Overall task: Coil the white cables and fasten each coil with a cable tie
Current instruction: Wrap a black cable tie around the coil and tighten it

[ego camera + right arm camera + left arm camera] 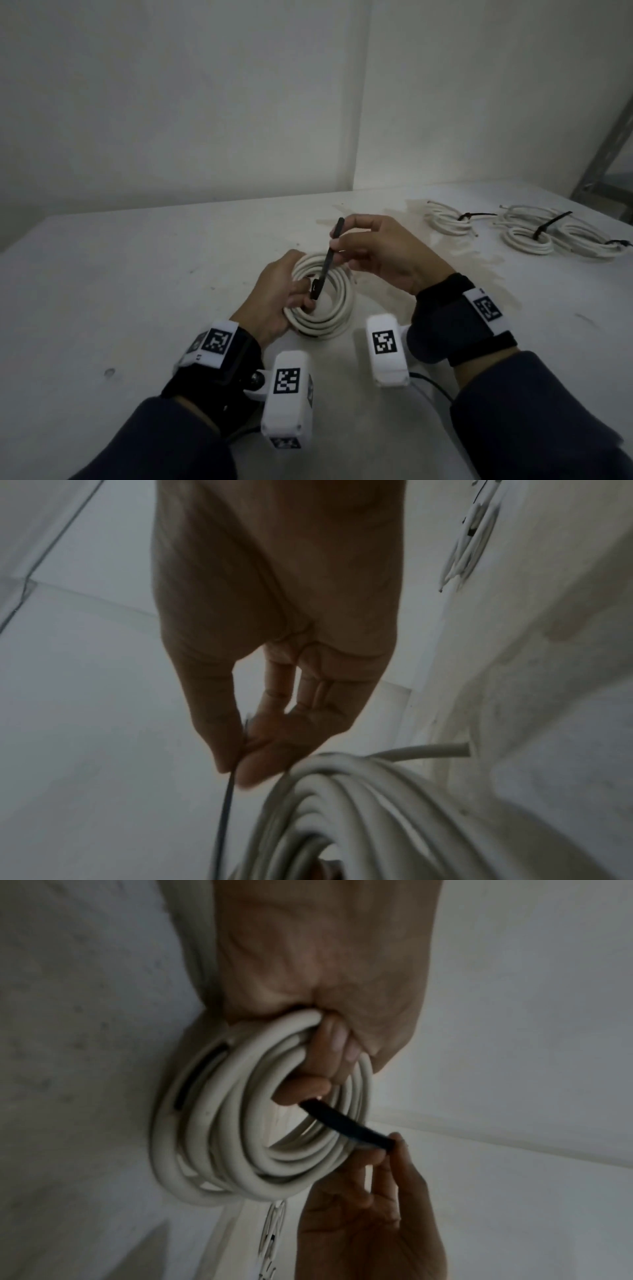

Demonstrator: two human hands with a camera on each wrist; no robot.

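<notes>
A white cable coil (329,308) (240,1137) (342,804) is held a little above the white table (137,291). My left hand (274,294) (325,988) grips the coil's left side, fingers curled through its middle and onto the lower end of a black cable tie (327,260) (342,1123). My right hand (383,253) (267,642) pinches the tie's upper part between thumb and fingers; in the right wrist view the tie (224,804) runs down from that pinch. One loose cable end (428,750) sticks out of the coil.
Several tied white coils (534,229) with black ties lie at the table's far right, seen also as coils (469,547) in the right wrist view. A metal shelf post (606,154) stands at the right edge. White walls (171,102) close the back.
</notes>
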